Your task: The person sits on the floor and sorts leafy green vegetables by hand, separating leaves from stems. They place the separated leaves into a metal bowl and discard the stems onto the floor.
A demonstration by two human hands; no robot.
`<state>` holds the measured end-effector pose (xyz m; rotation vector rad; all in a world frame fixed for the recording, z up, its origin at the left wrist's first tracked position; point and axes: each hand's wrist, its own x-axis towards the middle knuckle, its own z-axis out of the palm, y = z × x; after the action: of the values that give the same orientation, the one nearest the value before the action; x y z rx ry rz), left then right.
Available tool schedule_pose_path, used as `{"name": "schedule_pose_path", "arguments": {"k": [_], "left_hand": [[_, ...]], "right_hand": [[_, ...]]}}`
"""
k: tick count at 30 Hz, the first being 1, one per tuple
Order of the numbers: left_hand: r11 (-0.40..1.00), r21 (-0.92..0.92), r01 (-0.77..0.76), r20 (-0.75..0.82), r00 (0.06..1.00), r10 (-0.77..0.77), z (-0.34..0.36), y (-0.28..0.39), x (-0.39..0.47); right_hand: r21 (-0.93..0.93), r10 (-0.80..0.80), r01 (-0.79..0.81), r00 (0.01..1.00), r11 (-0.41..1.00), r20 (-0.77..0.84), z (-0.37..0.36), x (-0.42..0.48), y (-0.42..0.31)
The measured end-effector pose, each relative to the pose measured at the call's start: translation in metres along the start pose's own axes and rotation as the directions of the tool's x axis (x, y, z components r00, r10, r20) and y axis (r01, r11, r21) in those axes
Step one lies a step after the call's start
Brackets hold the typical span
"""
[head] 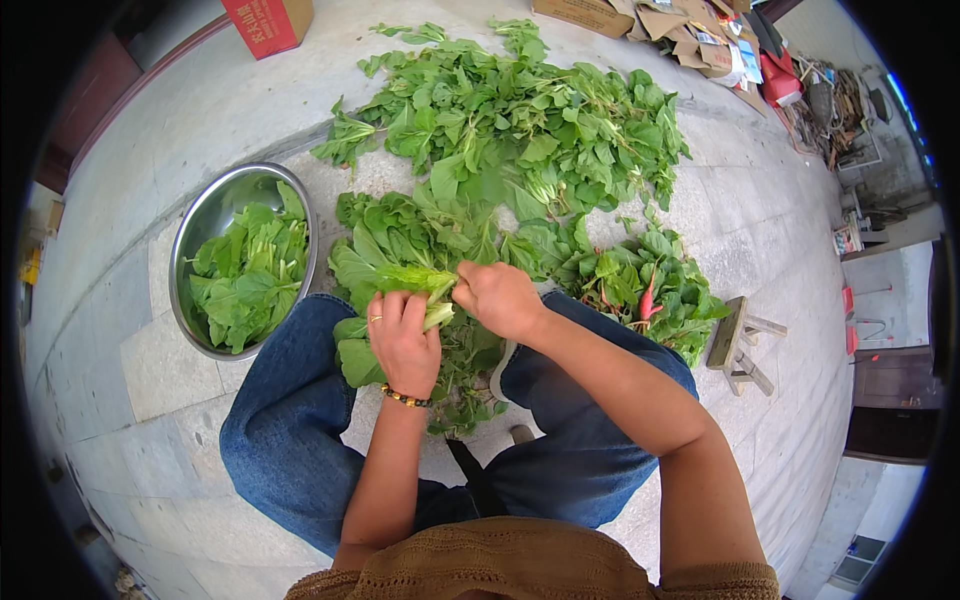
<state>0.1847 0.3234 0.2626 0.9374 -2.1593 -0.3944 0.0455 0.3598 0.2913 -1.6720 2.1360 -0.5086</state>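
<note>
Between my knees, my left hand [406, 335] is closed around the pale stalks of leafy greens [360, 259], whose broad leaves fan out to the left. My right hand [501, 298] pinches the stem end of a light-green leaf [416, 278] just above the left fingers. The cut or broken end of a thick stalk [439, 316] pokes out beside my left hand. Loose greens and trimmings [469, 382] lie on the paving below both hands. To the left, a stainless steel bowl [178, 281] holds a heap of leafy greens [251, 277].
A large pile of greens [517, 120] spreads across the ground ahead. By my right knee, more greens [675, 277] include a red radish [649, 300]. A small wooden stool [726, 334] stands beyond them. A red carton [262, 26] and flattened cardboard [690, 37] are at the back.
</note>
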Motion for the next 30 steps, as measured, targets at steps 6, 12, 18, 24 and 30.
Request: {"name": "schedule_pose_path", "arguments": {"k": [6, 12, 18, 24, 30], "left_hand": [[0.953, -0.241, 0.183, 0.028, 0.983, -0.182, 0.001, -0.024, -0.002], [0.417, -0.768, 0.487, 0.387, 0.871, -0.304, 0.007, -0.015, 0.001], [0.280, -0.782, 0.556, 0.484, 0.826, -0.288, 0.018, -0.006, -0.005], [0.154, -0.715, 0.682, 0.615, 0.718, -0.327, 0.020, -0.012, -0.002], [0.120, -0.673, 0.730, 0.650, 0.661, -0.375, 0.016, -0.012, -0.004]], "right_hand": [[0.646, 0.018, -0.119, 0.987, 0.754, 0.161, -0.020, 0.007, 0.024], [0.798, -0.010, -0.443, 0.872, 0.408, 0.490, -0.022, 0.001, 0.013], [0.835, 0.041, -0.437, 0.892, 0.333, 0.450, -0.007, 0.001, 0.007], [0.199, 0.096, -0.068, 0.987, 0.978, -0.133, 0.016, -0.002, -0.001], [0.326, -0.144, 0.180, 0.981, 0.928, -0.130, 0.022, 0.005, 0.011]]}}
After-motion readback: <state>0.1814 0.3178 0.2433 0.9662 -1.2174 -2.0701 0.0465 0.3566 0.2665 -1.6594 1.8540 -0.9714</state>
